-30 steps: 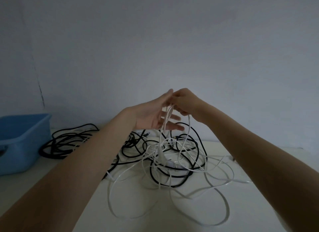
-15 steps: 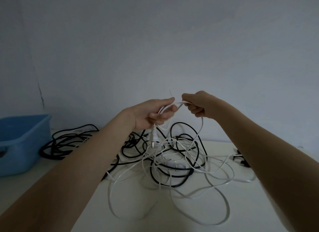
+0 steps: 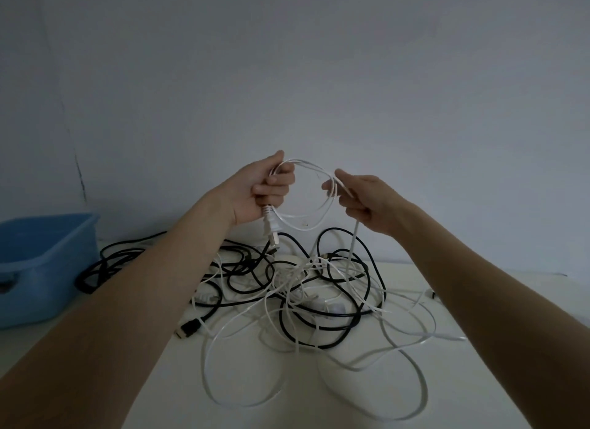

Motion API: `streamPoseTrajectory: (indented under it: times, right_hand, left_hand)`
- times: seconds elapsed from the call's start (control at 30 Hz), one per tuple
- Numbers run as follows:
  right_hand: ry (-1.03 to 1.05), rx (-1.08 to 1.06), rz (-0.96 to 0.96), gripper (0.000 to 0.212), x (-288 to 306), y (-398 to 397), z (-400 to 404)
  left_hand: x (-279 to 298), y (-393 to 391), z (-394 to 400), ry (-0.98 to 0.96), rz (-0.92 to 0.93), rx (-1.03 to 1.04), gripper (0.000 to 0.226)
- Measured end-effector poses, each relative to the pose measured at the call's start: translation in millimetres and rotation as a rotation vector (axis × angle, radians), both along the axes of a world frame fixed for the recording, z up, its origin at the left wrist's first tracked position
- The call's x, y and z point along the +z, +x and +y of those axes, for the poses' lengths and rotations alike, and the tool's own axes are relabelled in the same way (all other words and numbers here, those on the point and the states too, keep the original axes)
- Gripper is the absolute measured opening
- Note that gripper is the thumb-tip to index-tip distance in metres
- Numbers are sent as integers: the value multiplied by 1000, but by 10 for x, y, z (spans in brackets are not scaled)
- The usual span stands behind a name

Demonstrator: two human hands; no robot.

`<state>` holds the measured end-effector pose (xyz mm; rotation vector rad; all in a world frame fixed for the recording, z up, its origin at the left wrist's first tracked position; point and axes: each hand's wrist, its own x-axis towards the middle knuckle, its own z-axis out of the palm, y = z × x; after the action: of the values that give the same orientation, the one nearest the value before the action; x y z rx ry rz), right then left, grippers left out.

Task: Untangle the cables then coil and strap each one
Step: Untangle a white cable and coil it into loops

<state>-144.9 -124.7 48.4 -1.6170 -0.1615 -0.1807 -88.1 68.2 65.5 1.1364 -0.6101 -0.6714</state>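
Tabletop, pale and smooth (image 3: 479, 316), carries everything here, and it runs back to a plain grey wall. At its left edge sits a blue plastic tub (image 3: 48, 259), apart from the work. Beside the tub lies a loose bundle of black cable (image 3: 105, 265), not yet coiled. The main tangle of black and white cables (image 3: 303, 294) sprawls across the middle of the table, with wide white loops spilling toward the near edge and a black plug (image 3: 188, 328) poking out on the left.

Above that heap both hands are raised. The left hand (image 3: 265, 192) has its fingers wrapped round a thin flat white cable (image 3: 319, 217), and that cable's white two-pin plug (image 3: 270, 229) hangs just below the fist. The right hand (image 3: 360, 201) pinches the same cable a little way along, its remaining fingers curled, and the cable drops from it straight down into the tangle.

A second ago the hands were pressed together with the left palm spread; half a second ago only a short arc joined them. Now they stand apart with a full round loop hanging between them. This looks like the first turn of a coil, so winding has begun while most of the white cable is still snared in the heap, and later turns will probably need length drawn free first.
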Motion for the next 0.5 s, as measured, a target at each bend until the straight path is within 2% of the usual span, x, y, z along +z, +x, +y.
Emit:
streamPoseTrajectory:
  times: [0.1, 0.2, 0.27, 0.37, 0.43, 0.5]
  right_hand:
    - [-21, -105, -83, 33, -1, 39, -66]
    - [-160, -136, -105, 28, 39, 9, -111]
    - [-107, -247, -157, 21, 69, 10, -135]
    - [74, -509, -168, 21, 103, 38, -208]
    - [65, -552, -144, 22, 85, 37, -227]
    - [-14, -500, -109, 24, 21, 54, -217]
  left_hand:
    - [-1, -7, 42, 30, 20, -24, 41]
    - [-4, -19, 67, 51, 29, -29, 35]
    - [-3, -50, 61, 65, 29, -54, 31]
    - [16, -93, 59, 60, 42, -88, 26]
    - [39, -105, 62, 47, 43, -90, 25]
    - [65, -113, 60, 12, 51, -85, 27]
